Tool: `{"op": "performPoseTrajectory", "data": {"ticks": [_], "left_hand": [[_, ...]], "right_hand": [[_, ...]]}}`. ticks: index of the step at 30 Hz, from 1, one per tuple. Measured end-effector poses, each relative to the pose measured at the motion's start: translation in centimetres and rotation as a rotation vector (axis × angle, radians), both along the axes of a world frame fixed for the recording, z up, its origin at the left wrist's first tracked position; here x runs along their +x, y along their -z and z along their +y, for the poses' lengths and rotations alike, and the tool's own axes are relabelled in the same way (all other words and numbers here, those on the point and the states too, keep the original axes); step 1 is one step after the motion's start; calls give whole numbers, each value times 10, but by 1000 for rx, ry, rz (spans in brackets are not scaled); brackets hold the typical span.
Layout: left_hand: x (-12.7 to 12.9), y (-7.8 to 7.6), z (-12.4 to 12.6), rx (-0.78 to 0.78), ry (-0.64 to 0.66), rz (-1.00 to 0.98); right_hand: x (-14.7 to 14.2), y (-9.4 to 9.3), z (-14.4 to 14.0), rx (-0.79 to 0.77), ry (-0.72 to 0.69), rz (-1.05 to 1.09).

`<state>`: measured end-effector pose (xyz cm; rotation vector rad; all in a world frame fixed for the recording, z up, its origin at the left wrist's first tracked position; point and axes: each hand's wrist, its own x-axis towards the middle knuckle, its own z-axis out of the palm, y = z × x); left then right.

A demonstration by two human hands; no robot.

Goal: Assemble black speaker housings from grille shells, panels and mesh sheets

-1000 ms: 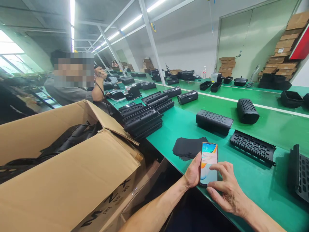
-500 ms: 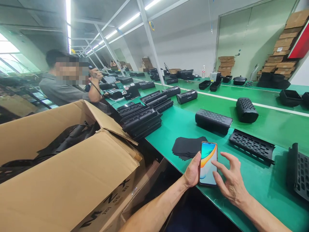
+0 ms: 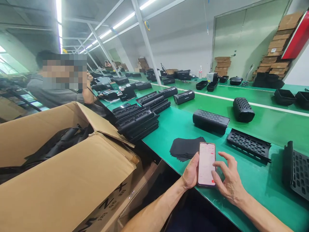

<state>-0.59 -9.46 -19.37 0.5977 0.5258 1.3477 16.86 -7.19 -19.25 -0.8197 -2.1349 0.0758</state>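
Note:
My left hand (image 3: 190,172) holds a smartphone (image 3: 206,163) upright at the near edge of the green table (image 3: 260,180); its screen shows a mostly white page. My right hand (image 3: 228,180) hovers at the phone's right side, fingers spread, with a fingertip at the lower part of the screen. Just beyond the phone lies a stack of thin black sheets (image 3: 184,148).
An open cardboard box (image 3: 72,174) with black parts fills the left. Black perforated housings (image 3: 210,120) and grille panels (image 3: 248,145) lie across the table, and stacked black parts (image 3: 137,120) sit further left. A seated person (image 3: 56,88) works at far left. Cardboard stacks (image 3: 275,51) stand at back right.
The phone screen went from a lock screen to colourful wallpaper to a white page. My right hand's fingers lifted and spread, then touched the screen again. The view shifted slightly.

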Motion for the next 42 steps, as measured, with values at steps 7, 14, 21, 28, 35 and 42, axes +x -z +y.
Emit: {"op": "performPoseTrajectory", "data": {"ticks": [7,14,21,28,35,42], "left_hand": [[0,1,1,15,10,-8],[-2,0,-1,38,62,9],[0,1,-2,66,52,36],[-1,0,-2,24,21,55],[-1,4,-1,-7,-14,54],[-1,-3,-2,34,-8,62]], "right_hand": [[-1,-1,0,-32,3,1],[0,0,0,-53,27,14],[1,2,1,-96,27,7],[1,1,2,-102,6,1],[1,1,2,-120,2,5],[1,1,2,-121,1,-7]]}}
